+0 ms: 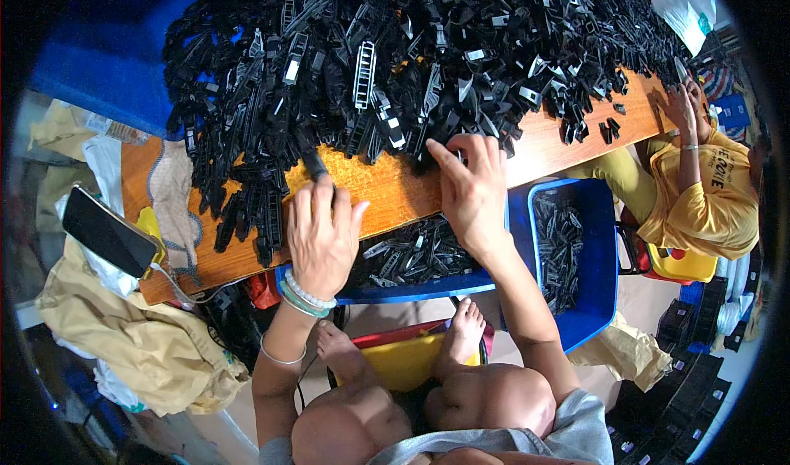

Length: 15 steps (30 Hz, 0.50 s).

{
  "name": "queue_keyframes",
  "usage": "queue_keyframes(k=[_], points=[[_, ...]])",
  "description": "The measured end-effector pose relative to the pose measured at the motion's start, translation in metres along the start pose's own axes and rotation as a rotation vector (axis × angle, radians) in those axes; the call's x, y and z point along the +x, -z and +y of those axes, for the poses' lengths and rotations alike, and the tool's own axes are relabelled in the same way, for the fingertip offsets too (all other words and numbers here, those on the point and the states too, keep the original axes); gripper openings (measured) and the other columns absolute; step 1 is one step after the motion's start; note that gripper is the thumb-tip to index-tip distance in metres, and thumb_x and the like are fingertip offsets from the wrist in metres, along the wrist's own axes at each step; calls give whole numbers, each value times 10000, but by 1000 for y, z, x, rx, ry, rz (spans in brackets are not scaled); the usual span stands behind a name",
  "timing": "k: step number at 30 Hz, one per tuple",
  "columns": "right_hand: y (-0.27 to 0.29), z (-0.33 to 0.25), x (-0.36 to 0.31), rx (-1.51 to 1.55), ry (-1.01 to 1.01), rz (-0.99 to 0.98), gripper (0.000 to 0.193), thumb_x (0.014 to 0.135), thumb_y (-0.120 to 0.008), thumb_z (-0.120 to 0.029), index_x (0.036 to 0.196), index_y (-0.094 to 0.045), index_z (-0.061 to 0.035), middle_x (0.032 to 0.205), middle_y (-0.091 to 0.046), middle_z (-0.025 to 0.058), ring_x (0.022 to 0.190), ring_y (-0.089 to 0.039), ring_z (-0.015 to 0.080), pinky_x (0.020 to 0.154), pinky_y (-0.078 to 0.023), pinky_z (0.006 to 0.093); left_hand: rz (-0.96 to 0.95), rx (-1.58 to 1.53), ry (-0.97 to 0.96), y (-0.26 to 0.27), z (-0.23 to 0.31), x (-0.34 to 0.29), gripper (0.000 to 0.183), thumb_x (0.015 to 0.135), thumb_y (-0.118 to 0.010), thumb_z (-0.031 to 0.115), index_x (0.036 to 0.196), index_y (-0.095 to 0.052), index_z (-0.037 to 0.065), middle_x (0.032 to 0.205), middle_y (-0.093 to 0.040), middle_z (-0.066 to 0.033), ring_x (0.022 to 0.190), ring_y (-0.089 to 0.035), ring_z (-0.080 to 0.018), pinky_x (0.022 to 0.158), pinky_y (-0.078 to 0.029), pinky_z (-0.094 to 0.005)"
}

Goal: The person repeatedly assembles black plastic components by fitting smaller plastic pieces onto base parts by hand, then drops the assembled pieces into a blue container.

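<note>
Nearest the camera are the seated person's bare knees (337, 436) and grey clothing (586, 432), at six o'clock. Near the centre, the left hand (319, 239) stands toward nine o'clock and the right hand (475, 189) toward two, well apart from each other. The left fingers bend down beside a blurred dark part (314, 165); the right fingers curl at the edge of a pile of black plastic parts (395, 62), heaped at twelve o'clock on a wooden table (383, 189). Blur and the hands' own backs hide the fingertips, so I cannot tell whether either hand grips anything.

The heap is steep and tangled, so a tug low down could slump it onto the fingers, and narrow ends could scratch bare skin. Parts swept past the rim might miss the blue tray (411, 293) at six o'clock, or the blue bin (606, 304) nearer four, and drop by the bare feet (469, 333). The phone (111, 233) at nine could fall if its white cable (177, 292) is snagged.

As for writing, dark lettering marks the co-worker's yellow shirt (704, 218) at three o'clock; a package (115, 127) toward ten has print too small to read.
</note>
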State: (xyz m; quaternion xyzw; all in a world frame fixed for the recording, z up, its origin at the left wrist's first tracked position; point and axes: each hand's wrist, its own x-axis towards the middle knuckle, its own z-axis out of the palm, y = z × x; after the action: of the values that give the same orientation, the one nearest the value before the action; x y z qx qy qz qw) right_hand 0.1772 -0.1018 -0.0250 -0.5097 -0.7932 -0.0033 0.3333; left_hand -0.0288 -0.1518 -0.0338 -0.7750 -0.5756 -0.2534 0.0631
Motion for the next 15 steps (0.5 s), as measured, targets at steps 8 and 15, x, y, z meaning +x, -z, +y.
queue_keyframes(k=[8, 15], points=[[0, -4, -6, 93, 59, -94, 424, 721, -645, -44, 1145, -655, -66, 1043, -564, 94, 919, -500, 285, 767, -394, 390, 145, -324, -11, 5, 2, -17, 226, 782, -738, 1, 980, -634, -24, 1020, -598, -169, 871, -601, -337, 750, -507, -413], [7, -1, 6, 46, 144, -159, 329, 753, -626, -49, 1081, -657, -60, 1061, -561, 107, 957, -506, 287, 795, -396, 394, 55, -597, 118, 16, -2, -24, 353, 787, -689, -71, 1123, -604, -8, 1067, -641, -189, 979, -639, -336, 861, -512, -385]])
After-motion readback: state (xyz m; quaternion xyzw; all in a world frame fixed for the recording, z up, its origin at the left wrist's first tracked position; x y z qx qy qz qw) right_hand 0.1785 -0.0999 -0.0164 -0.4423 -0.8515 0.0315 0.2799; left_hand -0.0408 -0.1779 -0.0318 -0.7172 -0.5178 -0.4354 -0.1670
